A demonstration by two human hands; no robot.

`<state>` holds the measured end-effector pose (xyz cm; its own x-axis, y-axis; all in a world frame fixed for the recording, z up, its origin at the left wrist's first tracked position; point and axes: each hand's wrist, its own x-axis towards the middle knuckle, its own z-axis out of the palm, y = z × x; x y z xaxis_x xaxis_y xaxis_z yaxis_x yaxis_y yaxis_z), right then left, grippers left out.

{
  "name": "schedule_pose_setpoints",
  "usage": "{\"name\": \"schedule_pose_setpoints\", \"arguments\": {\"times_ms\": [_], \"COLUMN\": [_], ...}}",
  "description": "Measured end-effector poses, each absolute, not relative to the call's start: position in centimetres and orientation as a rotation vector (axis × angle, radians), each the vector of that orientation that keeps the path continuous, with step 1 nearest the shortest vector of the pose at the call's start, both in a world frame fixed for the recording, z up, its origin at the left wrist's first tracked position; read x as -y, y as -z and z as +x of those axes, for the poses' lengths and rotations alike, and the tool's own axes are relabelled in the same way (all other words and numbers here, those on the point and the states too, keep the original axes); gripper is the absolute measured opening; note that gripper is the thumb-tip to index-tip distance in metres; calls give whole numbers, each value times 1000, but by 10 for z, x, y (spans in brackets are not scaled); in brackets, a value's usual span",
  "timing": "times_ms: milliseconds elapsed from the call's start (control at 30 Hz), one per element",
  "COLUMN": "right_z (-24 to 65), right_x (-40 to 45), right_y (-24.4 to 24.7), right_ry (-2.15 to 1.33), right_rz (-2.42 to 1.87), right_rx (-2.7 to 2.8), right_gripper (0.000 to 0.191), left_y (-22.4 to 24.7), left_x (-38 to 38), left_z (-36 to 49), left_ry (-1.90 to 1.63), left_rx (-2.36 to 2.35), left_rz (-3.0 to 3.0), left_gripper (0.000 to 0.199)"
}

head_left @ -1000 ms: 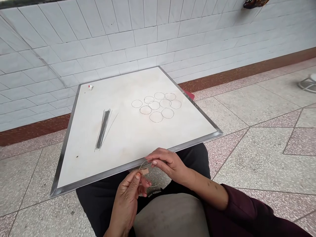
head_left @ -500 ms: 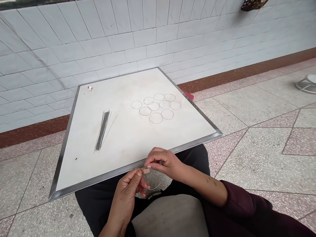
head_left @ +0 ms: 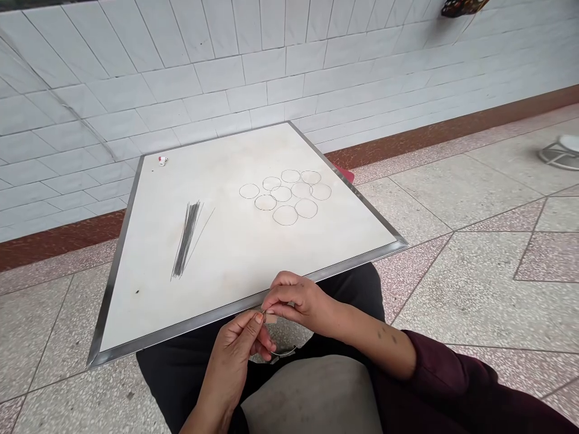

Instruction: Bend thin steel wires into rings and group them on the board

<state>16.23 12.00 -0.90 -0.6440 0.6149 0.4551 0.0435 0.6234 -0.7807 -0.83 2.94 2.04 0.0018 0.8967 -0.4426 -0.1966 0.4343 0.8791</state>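
Observation:
Over the near edge of the table, my left hand (head_left: 239, 340) is closed, its thumb and forefinger pinching a thin wire (head_left: 284, 352) that curves below the fingers. My right hand (head_left: 301, 301) meets it from the right, fingertips pinched on the wire's end. A small tan piece (head_left: 271, 318) shows just under the right fingertips; what it is I cannot make out. Several thin wire rings (head_left: 284, 215) lie grouped on the right half of the white table (head_left: 235, 253). A bundle of straight dark wires (head_left: 185, 241) rests on the left half, with a few loose strands beside it.
Metal trim (head_left: 181, 326) edges the tabletop. A small white and red object (head_left: 163, 161) sits near its far left corner. White wall tiles (head_left: 217, 75) stand behind the table. Off to the right on the floor is a stool (head_left: 563, 154).
Both hands have drawn closer at the fingertips. The curve of wire below them has shifted slightly downward. The rings and the bundle lie as before.

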Motion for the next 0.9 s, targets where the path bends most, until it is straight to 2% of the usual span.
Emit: {"name": "schedule_pose_setpoints", "arguments": {"times_ms": [200, 467, 667, 900], "right_z": [164, 169, 169, 166], "right_x": [-121, -123, -123, -119], "right_y": [8, 1, -8, -13], "right_ry": [-907, -933, -791, -768], "right_rz": [-468, -432, -441, -505], "right_rx": [2194, 2349, 2397, 2374], "right_gripper": [11, 9, 7, 5], "left_y": [-17, -14, -19, -19], "left_x": [-31, -36, -46, -49], "left_z": [-9, -14, -17, -18], "left_ry": [-953, -831, -740, -762], "left_rx": [-1274, -1264, -1260, -1272], "left_rz": [730, 861, 953, 1016], "left_gripper": [32, 39, 46, 47]}}
